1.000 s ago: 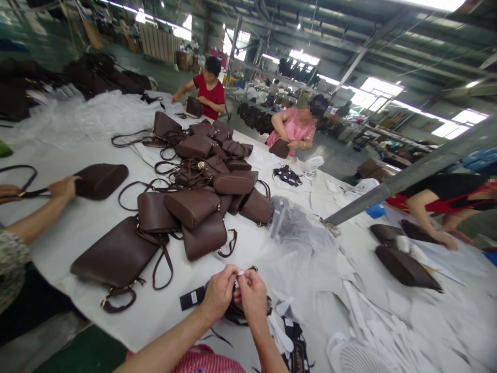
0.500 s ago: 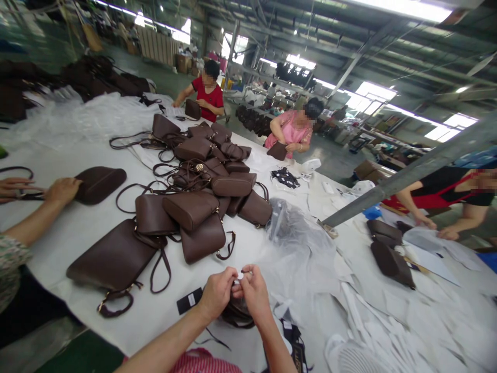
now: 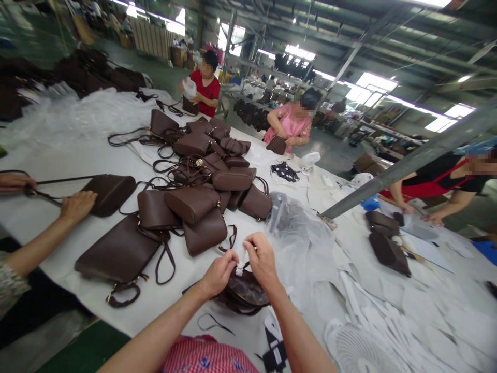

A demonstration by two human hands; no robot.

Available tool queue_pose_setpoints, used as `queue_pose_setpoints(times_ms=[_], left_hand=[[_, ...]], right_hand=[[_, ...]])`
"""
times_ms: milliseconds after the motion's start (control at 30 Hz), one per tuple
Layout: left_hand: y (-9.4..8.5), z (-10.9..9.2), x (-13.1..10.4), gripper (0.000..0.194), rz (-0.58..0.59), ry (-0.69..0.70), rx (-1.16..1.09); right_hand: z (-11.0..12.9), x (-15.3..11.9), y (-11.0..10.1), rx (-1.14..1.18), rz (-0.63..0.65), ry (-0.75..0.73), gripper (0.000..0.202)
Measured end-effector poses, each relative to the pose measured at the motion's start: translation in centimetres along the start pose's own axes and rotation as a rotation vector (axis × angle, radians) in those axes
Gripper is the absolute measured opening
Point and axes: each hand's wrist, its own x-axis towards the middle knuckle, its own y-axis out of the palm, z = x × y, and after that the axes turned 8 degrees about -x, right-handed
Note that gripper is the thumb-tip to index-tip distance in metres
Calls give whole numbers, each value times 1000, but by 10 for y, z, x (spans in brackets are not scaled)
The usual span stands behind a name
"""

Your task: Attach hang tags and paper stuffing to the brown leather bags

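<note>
Between my two hands, at the lower middle, is a small white strip (image 3: 241, 257), above the opening of a dark brown bag (image 3: 248, 292). My left hand (image 3: 220, 270) has its fingers pinched at the strip's left side, close to the bag's edge. My right hand (image 3: 261, 256) pinches the strip's upper end, its thumb and forefinger together. The bag lies on the table right in front of me, partly covered by my right forearm. Black tags with white labels (image 3: 275, 348) lie below it, and a thin black cord (image 3: 215, 325) is at its lower left.
Brown bags (image 3: 192, 204) are heaped ahead of my hands. Clear plastic (image 3: 298, 233) lies to their right, near a slanted metal post (image 3: 373, 181). A white fan (image 3: 359, 352) stands at the lower right. At the left, a co-worker's hands handle a bag (image 3: 112, 194); other people work across the table.
My right hand has moved up and away from my left, exposing more white strip. The bag beneath shows more. The left co-worker's bag has shifted right with its strap stretched.
</note>
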Motion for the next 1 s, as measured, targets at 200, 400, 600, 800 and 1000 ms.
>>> queue_pose_setpoints(times_ms=[200, 400, 600, 800, 1000], left_hand=[[-5, -12, 5, 24, 270, -1, 315], [-5, -6, 15, 36, 521, -73, 485], [-22, -3, 29, 21, 545, -129, -40], [-24, -2, 30, 22, 370, -309, -283], [-29, 4, 19, 40, 20, -401, -682]], right_hand=[[10, 7, -13, 118, 226, 23, 15], [22, -1, -14, -22, 200, -31, 18], [-4, -16, -17, -217, 460, -34, 53], [11, -13, -31, -622, 252, -204, 33], [19, -44, -8, -42, 228, 108, 9]])
